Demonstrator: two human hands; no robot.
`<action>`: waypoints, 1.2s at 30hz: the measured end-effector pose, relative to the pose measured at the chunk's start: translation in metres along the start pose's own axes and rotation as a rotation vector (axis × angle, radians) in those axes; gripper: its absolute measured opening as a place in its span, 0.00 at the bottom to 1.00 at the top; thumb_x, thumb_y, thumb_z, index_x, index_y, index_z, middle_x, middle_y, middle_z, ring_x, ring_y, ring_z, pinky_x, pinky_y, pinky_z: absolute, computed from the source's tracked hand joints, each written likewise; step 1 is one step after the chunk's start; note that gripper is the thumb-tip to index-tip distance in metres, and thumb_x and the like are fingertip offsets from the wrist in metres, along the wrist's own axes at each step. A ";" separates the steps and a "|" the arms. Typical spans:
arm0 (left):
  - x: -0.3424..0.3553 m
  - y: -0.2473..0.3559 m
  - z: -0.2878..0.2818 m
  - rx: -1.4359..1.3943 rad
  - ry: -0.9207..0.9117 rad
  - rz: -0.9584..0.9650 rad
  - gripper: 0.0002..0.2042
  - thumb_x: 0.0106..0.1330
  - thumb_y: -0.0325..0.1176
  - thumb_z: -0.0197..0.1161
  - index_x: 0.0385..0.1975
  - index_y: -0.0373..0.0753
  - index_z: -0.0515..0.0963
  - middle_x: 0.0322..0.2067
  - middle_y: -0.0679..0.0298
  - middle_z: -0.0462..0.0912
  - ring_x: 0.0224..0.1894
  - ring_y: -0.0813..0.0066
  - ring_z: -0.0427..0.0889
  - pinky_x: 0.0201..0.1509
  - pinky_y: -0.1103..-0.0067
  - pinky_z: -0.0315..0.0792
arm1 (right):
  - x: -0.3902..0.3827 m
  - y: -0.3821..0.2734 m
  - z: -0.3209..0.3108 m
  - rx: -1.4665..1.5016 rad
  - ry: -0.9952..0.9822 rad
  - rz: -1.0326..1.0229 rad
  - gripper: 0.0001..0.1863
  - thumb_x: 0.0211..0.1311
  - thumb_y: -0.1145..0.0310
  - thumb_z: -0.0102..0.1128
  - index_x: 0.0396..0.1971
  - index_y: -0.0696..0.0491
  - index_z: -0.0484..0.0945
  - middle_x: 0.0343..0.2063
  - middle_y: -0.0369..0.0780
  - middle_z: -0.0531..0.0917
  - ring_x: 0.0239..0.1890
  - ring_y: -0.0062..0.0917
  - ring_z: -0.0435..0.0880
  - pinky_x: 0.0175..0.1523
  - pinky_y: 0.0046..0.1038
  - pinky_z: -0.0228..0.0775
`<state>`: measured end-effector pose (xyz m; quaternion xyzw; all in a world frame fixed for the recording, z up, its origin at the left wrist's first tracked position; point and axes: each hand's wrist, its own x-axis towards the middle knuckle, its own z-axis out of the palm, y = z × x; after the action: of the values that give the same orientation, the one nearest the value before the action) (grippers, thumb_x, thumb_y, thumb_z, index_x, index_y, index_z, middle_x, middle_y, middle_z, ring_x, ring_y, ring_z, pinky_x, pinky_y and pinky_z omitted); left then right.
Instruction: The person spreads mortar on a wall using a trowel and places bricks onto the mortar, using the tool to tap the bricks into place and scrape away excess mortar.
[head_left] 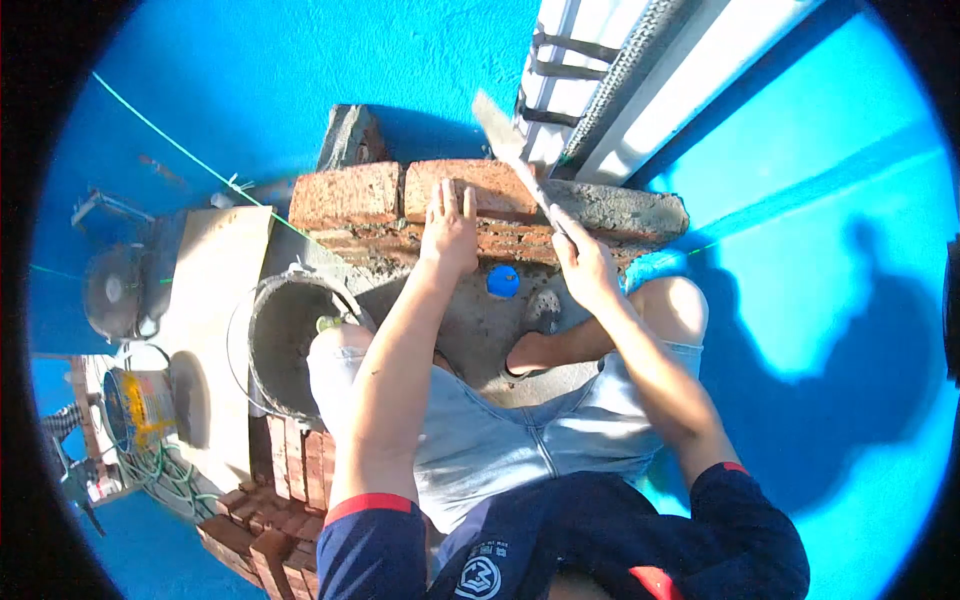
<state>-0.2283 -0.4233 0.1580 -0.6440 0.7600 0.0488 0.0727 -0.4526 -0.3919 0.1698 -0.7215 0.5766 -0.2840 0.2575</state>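
My left hand (452,232) lies with its fingers stretched out flat against the middle red brick (492,190) of a low wall. In my right hand (590,272) is a trowel (512,150), gripped by its handle. The blade is raised and points up and left across the wall, over the right part of the middle brick. Beside that brick, to the left, sits another red brick (345,194) with a narrow gap between them. A grey, mortar-covered brick (625,208) is at the wall's right end.
A mortar bucket (258,300) stands by my left knee. Stacked red bricks (265,525), a board (215,270), a yellow bucket (140,410) and a green hose (165,480) lie left. A green string line (170,138) crosses the left. White rails (640,80) rise beyond the wall.
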 end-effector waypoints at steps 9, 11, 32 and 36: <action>-0.013 0.001 0.005 0.001 0.075 -0.053 0.40 0.58 0.33 0.57 0.69 0.32 0.45 0.69 0.38 0.42 0.72 0.41 0.41 0.74 0.62 0.44 | -0.005 -0.017 0.006 0.128 0.066 0.004 0.20 0.66 0.62 0.53 0.59 0.39 0.72 0.40 0.49 0.82 0.39 0.43 0.83 0.40 0.35 0.74; -0.028 0.027 0.006 0.047 0.234 0.010 0.35 0.62 0.37 0.53 0.68 0.30 0.49 0.68 0.38 0.46 0.71 0.42 0.45 0.73 0.62 0.47 | -0.016 -0.016 -0.007 0.161 0.080 -0.003 0.20 0.67 0.64 0.52 0.59 0.42 0.72 0.46 0.48 0.81 0.47 0.40 0.82 0.48 0.32 0.73; -0.077 0.051 -0.018 -0.123 -0.383 0.242 0.30 0.56 0.45 0.64 0.49 0.23 0.72 0.50 0.44 0.73 0.54 0.53 0.72 0.59 0.67 0.67 | 0.005 0.000 0.016 0.051 -0.040 -0.085 0.20 0.67 0.61 0.52 0.59 0.33 0.72 0.35 0.48 0.83 0.34 0.43 0.84 0.38 0.37 0.76; -0.091 0.060 -0.014 -0.091 -0.370 0.353 0.24 0.59 0.36 0.58 0.50 0.23 0.72 0.49 0.43 0.74 0.53 0.54 0.73 0.56 0.67 0.69 | 0.011 -0.008 0.028 0.110 0.038 -0.273 0.19 0.69 0.61 0.50 0.59 0.41 0.72 0.46 0.48 0.81 0.47 0.44 0.81 0.48 0.35 0.74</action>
<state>-0.2738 -0.3273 0.1864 -0.4839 0.8316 0.2116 0.1717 -0.4258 -0.3997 0.1570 -0.7725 0.4614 -0.3612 0.2447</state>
